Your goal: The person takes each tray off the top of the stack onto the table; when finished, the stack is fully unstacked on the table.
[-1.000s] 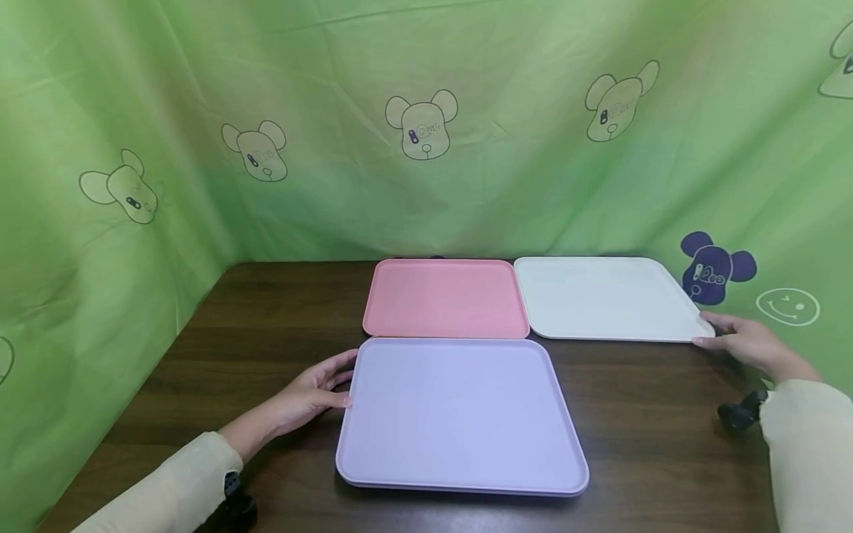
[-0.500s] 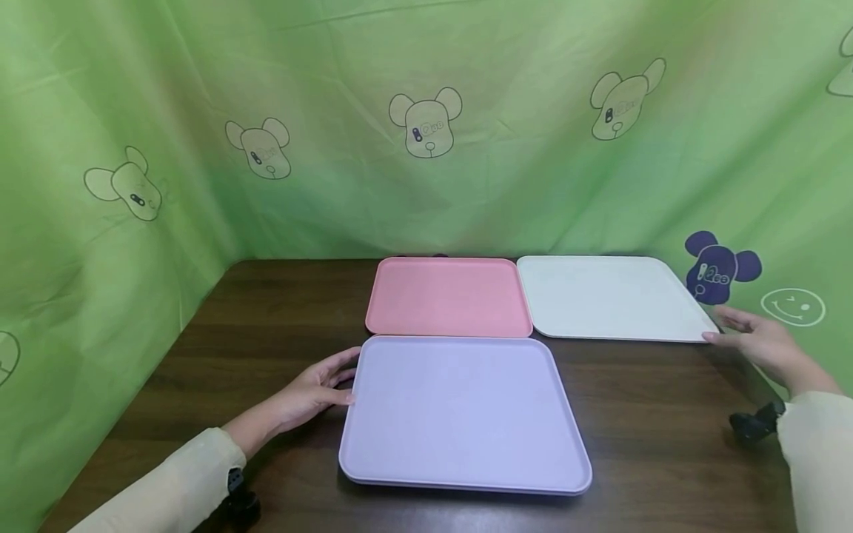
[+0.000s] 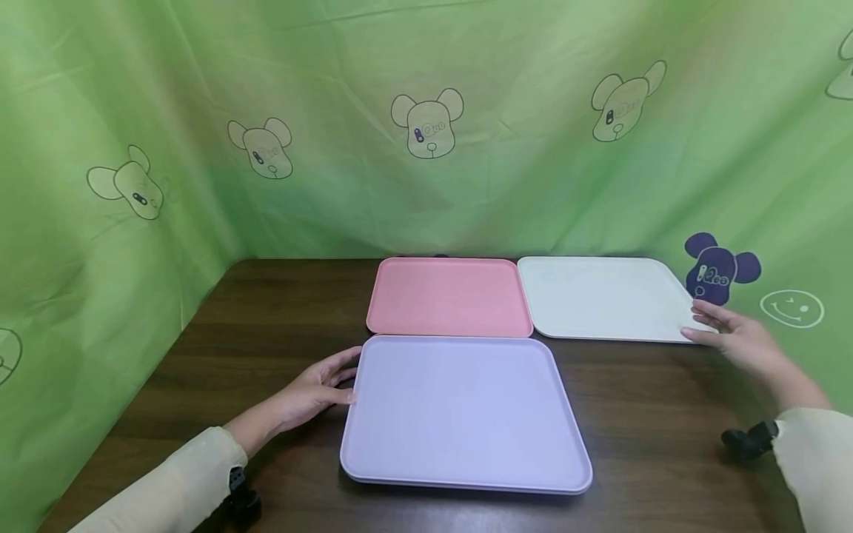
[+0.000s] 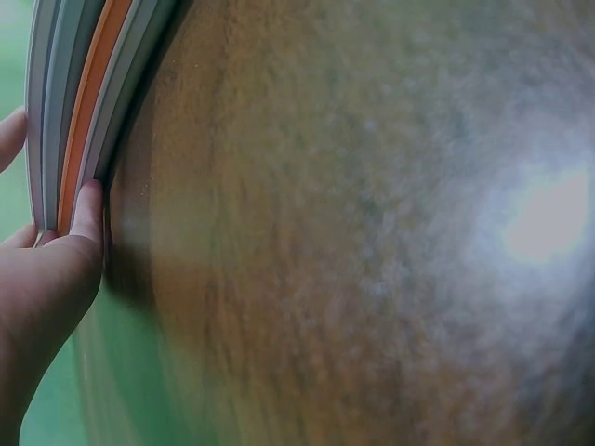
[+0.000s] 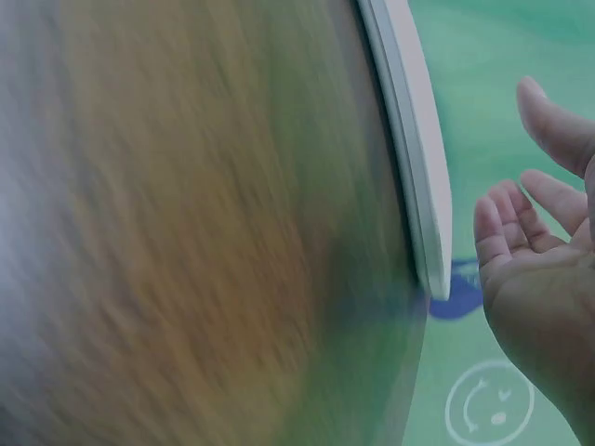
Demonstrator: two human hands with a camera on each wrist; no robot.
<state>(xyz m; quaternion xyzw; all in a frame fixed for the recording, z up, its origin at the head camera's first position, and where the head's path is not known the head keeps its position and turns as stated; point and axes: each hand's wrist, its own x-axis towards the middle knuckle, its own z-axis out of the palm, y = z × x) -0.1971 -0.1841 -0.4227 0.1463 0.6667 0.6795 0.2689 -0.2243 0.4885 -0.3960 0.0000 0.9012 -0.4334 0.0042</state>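
Can see plain floors within the raised rims of a smooth, round-cornered lavender tray [image 3: 466,411], topping a stack [image 4: 70,111] on the dark table [image 3: 280,318], and of a pink tray [image 3: 449,296] and white tray [image 3: 603,300] side by side beyond. Gripping the stack by its left edge with the left hand [image 3: 309,392], with the right hand [image 3: 740,337] loose and free by the white tray's near right corner. Can make out an orange layer [image 4: 90,107] from the left wrist, hidden in the head view.

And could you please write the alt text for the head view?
A person's left hand touches the left edge of a lavender tray, and the right hand hovers at the right end of a white tray. A pink tray lies left of the white one on a brown table.
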